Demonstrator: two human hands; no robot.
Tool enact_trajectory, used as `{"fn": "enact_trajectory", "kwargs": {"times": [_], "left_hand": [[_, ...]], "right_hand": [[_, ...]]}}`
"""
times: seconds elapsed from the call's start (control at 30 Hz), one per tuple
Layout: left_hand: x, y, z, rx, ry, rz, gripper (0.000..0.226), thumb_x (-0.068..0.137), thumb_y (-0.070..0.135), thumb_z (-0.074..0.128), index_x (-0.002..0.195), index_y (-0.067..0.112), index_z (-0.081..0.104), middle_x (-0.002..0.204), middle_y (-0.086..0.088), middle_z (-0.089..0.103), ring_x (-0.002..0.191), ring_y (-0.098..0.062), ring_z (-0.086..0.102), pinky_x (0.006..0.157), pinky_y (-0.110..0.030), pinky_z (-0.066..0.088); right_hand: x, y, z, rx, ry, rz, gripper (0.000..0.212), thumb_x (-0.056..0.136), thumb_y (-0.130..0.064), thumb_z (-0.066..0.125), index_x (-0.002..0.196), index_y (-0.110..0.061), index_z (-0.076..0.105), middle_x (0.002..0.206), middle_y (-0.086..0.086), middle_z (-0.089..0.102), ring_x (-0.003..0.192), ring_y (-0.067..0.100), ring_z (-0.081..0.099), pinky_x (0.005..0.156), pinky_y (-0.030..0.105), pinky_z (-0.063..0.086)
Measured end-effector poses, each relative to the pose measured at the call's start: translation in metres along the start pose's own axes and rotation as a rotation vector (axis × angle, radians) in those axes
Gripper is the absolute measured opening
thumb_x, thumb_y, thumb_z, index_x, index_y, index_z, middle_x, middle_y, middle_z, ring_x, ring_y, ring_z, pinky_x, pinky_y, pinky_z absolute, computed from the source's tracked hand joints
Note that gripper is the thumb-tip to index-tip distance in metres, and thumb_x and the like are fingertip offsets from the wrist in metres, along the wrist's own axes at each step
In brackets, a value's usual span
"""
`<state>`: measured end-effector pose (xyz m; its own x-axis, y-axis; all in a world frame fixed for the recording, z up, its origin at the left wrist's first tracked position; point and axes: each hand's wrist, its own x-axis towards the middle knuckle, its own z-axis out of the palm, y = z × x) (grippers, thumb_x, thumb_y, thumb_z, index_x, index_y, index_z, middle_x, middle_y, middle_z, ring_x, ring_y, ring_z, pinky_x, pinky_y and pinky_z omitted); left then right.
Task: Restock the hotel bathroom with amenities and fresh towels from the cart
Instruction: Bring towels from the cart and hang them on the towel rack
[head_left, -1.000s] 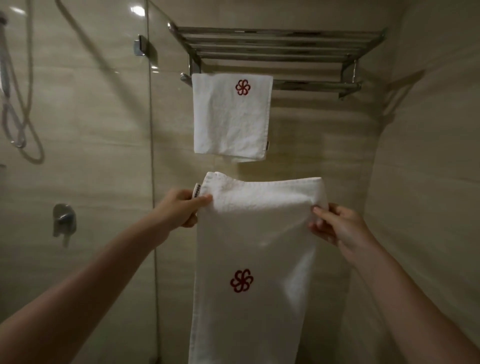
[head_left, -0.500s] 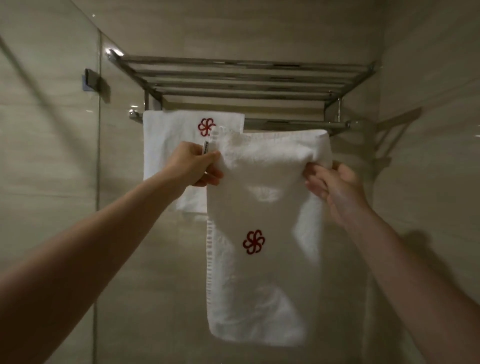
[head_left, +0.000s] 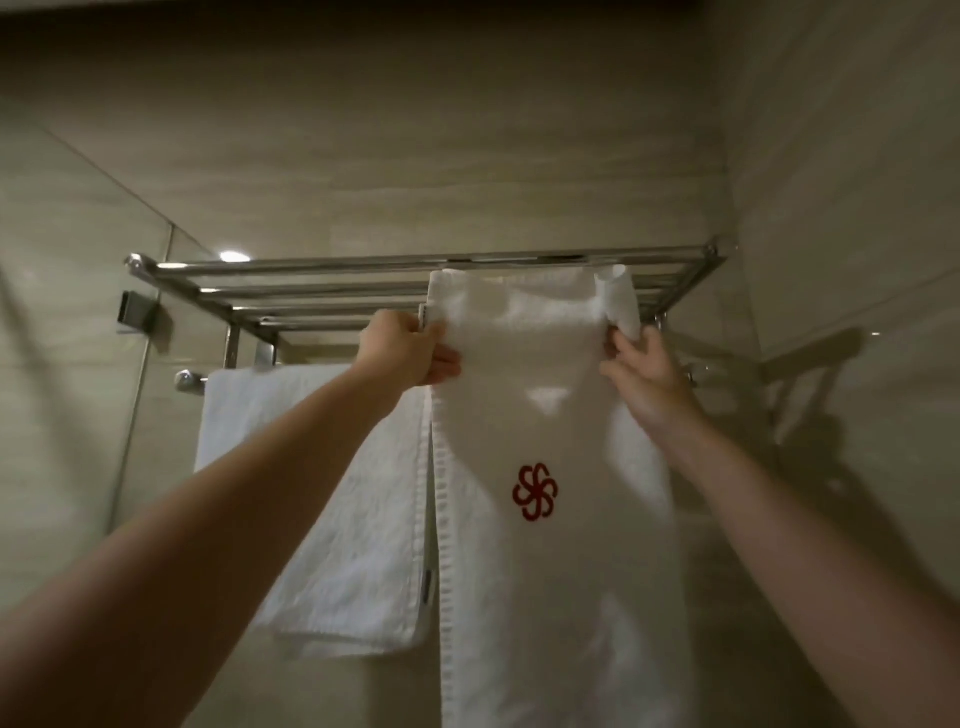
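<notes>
Change: you have lifted the white terry towel with the red pinwheel emblem (head_left: 519, 571). Half a second ago its top edge sat at the lower rail; now it overlaps the polished chrome tube rack (head_left: 311, 267) above your hands.
Left hand (head_left: 410, 351): clamped on the towel's upper left edge.
Right hand (head_left: 641, 374): pinching the upper right edge, with the corner flopping over above it.
Texture: looped pile, with a ribbed hem down the left side.
Axis: long axis vertical, hanging below your hands, emblem facing you.
Neighbour: a folded white towel (head_left: 322, 493) hangs under your left hand.
</notes>
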<state>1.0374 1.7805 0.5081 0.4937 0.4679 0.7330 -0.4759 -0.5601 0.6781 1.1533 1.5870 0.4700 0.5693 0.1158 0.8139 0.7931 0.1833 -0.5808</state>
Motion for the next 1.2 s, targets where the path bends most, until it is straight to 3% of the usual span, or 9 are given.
{"fn": "enact_trajectory", "kwargs": {"times": [0.13, 0.3, 0.4, 0.5, 0.7, 0.9, 1.03, 1.13, 1.2], "left_hand": [[0.019, -0.003, 0.026, 0.067, 0.059, 0.057, 0.023, 0.097, 0.007, 0.041, 0.096, -0.002, 0.063, 0.087, -0.015, 0.069, 0.081, -0.024, 0.069, 0.069, -0.03, 0.058], [0.036, -0.019, 0.046, 0.214, 0.012, 0.121, 0.022, 0.093, 0.017, 0.046, 0.107, 0.007, 0.059, 0.102, -0.01, 0.065, 0.093, -0.024, 0.063, 0.082, -0.038, 0.054], [0.035, -0.029, 0.061, 0.353, -0.157, 0.128, 0.034, 0.093, 0.034, 0.045, 0.121, 0.014, 0.047, 0.108, -0.009, 0.063, 0.092, -0.023, 0.062, 0.079, -0.039, 0.055], [0.032, -0.038, 0.07, 0.528, -0.196, 0.126, 0.045, 0.095, 0.036, 0.042, 0.134, 0.015, 0.034, 0.104, -0.009, 0.058, 0.091, -0.025, 0.06, 0.073, -0.036, 0.051], [0.045, -0.039, 0.069, 0.754, -0.218, 0.224, 0.046, 0.096, 0.047, 0.035, 0.117, 0.011, 0.055, 0.091, -0.005, 0.061, 0.081, -0.02, 0.062, 0.071, -0.033, 0.052], [0.057, -0.04, 0.076, 1.01, -0.203, 0.337, 0.043, 0.099, 0.04, 0.026, 0.122, 0.014, 0.05, 0.089, -0.005, 0.052, 0.079, -0.02, 0.052, 0.069, -0.033, 0.044], [0.063, -0.039, 0.079, 1.077, -0.174, 0.348, 0.038, 0.098, 0.042, 0.027, 0.127, 0.025, 0.045, 0.092, -0.002, 0.049, 0.083, -0.019, 0.05, 0.071, -0.035, 0.042], [0.061, -0.036, 0.08, 1.027, -0.197, 0.309, 0.037, 0.098, 0.042, 0.023, 0.115, 0.023, 0.05, 0.098, -0.006, 0.056, 0.092, -0.025, 0.057, 0.086, -0.043, 0.048], [0.061, -0.035, 0.08, 0.988, -0.197, 0.264, 0.04, 0.098, 0.045, 0.022, 0.109, 0.019, 0.052, 0.107, -0.011, 0.06, 0.1, -0.028, 0.058, 0.094, -0.045, 0.045]], "right_hand": [[0.023, 0.005, 0.01, -0.26, -0.043, -0.05, 0.064, 0.092, -0.02, 0.05, 0.143, -0.019, 0.013, 0.148, -0.002, 0.037, 0.126, 0.019, 0.044, 0.098, 0.038, 0.041], [0.039, 0.014, 0.008, -0.683, -0.076, -0.093, 0.065, 0.091, -0.026, 0.051, 0.144, -0.014, 0.014, 0.125, 0.011, 0.053, 0.097, 0.026, 0.054, 0.075, 0.031, 0.04], [0.043, 0.018, 0.005, -0.851, -0.053, -0.135, 0.063, 0.095, -0.033, 0.043, 0.146, -0.012, 0.015, 0.129, 0.013, 0.054, 0.114, 0.031, 0.052, 0.089, 0.037, 0.044], [0.041, 0.019, 0.007, -1.068, -0.038, -0.206, 0.054, 0.099, -0.039, 0.031, 0.146, -0.014, 0.023, 0.13, 0.013, 0.055, 0.124, 0.032, 0.046, 0.103, 0.038, 0.033], [0.05, 0.028, 0.006, -1.163, -0.002, -0.342, 0.049, 0.098, -0.044, 0.023, 0.112, -0.014, 0.059, 0.079, 0.005, 0.065, 0.071, 0.022, 0.061, 0.08, 0.038, 0.05], [0.053, 0.029, 0.006, -1.177, 0.017, -0.374, 0.051, 0.099, -0.041, 0.025, 0.078, -0.011, 0.061, 0.056, 0.0, 0.048, 0.05, 0.015, 0.044, 0.075, 0.034, 0.048], [0.061, 0.015, 0.005, -1.212, -0.124, -0.226, 0.05, 0.097, -0.045, 0.023, 0.072, -0.016, 0.055, 0.074, 0.006, 0.056, 0.072, 0.022, 0.054, 0.076, 0.034, 0.042], [0.069, 0.01, 0.006, -1.161, -0.242, -0.002, 0.051, 0.095, -0.047, 0.027, 0.127, -0.016, 0.052, 0.133, 0.015, 0.051, 0.121, 0.031, 0.047, 0.102, 0.044, 0.038], [0.075, 0.004, 0.006, -0.948, -0.338, 0.181, 0.053, 0.091, -0.043, 0.036, 0.136, -0.015, 0.045, 0.141, 0.015, 0.045, 0.124, 0.032, 0.046, 0.103, 0.048, 0.039]]}}
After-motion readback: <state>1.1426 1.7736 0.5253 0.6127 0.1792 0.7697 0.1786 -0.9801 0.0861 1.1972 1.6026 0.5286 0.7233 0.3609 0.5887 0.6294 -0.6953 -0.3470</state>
